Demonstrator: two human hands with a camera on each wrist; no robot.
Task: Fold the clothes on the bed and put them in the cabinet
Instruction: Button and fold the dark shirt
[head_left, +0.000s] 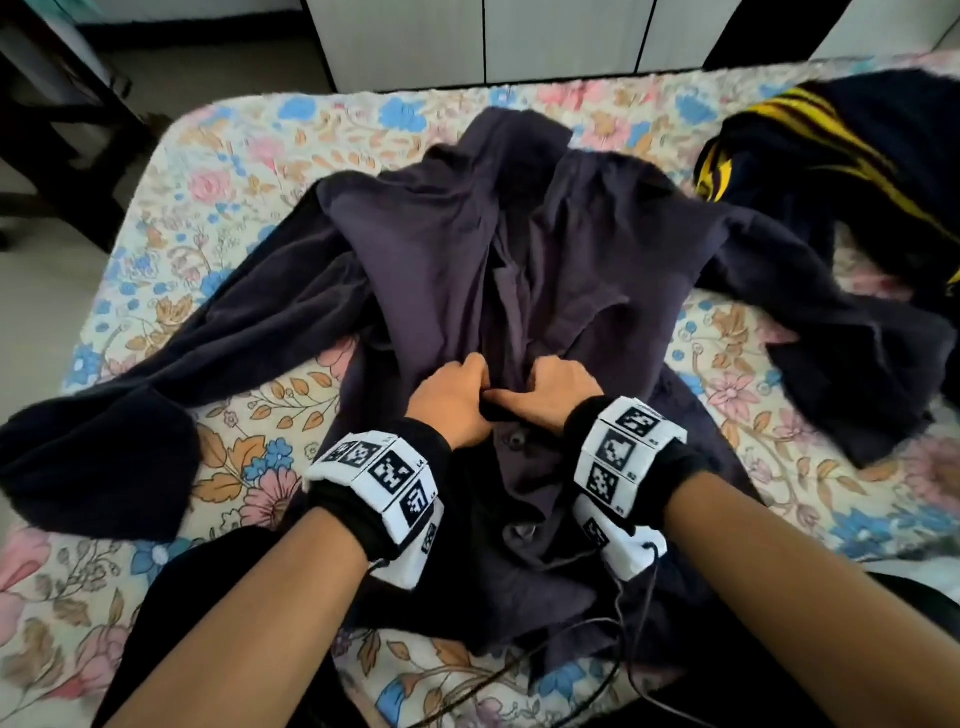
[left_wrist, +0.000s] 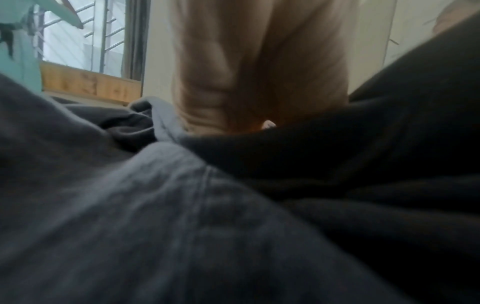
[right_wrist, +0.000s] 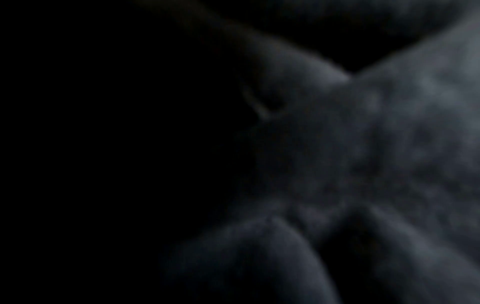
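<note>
A dark purple buttoned shirt (head_left: 467, 249) lies spread on the floral bed (head_left: 208, 171), its sleeves stretched out to both sides. My left hand (head_left: 454, 397) and right hand (head_left: 556, 387) meet at the shirt's front placket, fingers curled and pinching the cloth just above a button (head_left: 514, 440). The left wrist view shows my left hand (left_wrist: 259, 82) from below, its fingertips buried in the dark cloth (left_wrist: 182, 205). The right wrist view is dark, filled with folds of the shirt (right_wrist: 363, 144).
A black garment with yellow stripes (head_left: 831, 150) lies crumpled at the bed's far right. White cabinet doors (head_left: 483, 36) stand beyond the bed. Dark furniture (head_left: 52, 130) stands on the floor at the left. Cables (head_left: 618, 649) trail from my right wristband.
</note>
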